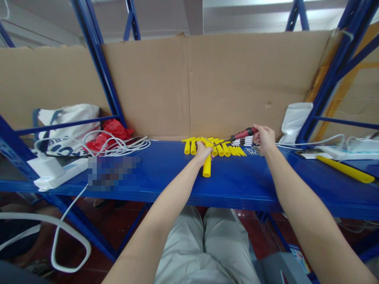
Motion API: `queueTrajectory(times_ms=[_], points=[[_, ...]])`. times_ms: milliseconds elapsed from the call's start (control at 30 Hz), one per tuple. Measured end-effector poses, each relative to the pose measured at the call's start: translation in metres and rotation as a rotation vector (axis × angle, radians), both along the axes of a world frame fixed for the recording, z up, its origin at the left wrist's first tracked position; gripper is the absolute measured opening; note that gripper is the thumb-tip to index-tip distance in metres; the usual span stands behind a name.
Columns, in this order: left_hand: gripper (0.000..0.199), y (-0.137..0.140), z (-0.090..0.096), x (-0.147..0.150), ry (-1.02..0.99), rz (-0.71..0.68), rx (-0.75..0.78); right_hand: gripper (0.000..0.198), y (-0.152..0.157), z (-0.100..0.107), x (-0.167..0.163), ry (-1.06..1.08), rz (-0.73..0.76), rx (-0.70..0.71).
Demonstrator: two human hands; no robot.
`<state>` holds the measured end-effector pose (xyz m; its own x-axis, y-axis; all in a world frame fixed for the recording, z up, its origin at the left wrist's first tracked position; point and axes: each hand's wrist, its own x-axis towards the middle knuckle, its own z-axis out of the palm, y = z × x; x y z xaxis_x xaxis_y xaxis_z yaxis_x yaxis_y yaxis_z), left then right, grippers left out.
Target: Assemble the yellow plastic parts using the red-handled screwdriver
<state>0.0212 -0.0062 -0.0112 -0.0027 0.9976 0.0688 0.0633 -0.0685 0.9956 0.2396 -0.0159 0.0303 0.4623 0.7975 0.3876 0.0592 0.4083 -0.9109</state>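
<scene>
My left hand (203, 152) is wrapped round a yellow tube-shaped handle (207, 169), its round end toward me, just above the blue shelf. A screwdriver (243, 134) with a red and black grip is in my closed right hand (265, 137). Its thin shaft points left, and the tip lies close to the upper part of the yellow piece; whether they touch I cannot tell. Behind my left hand lie several similar yellow T-shaped pieces (187, 148) in a row. Flat yellow pointed parts (237, 151) sit right of them, beside small scattered metal bits (252, 150).
Blue shelf (166, 177) with cardboard panel (148, 86) behind. White cables (118, 146), a red plastic bag (114, 132), a canvas bag (71, 126) and a power strip (65, 175) are left. Right: white pouch (294, 122), long yellow piece (345, 169), another power strip (340, 153).
</scene>
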Motion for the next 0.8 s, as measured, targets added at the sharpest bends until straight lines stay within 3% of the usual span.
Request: queueTrajectory(times_ms=[300,800], points=[[0.049,-0.0017,-0.002,0.0014,0.011,-0.148,0.028,0.034,0.0025,0.0006,-0.003,0.085,0.01,0.042],[0.048,-0.0024,0.0005,0.0019,-0.046,-0.195,-0.03,0.036,0.0026,0.0004,-0.0023,0.084,0.013,0.048]])
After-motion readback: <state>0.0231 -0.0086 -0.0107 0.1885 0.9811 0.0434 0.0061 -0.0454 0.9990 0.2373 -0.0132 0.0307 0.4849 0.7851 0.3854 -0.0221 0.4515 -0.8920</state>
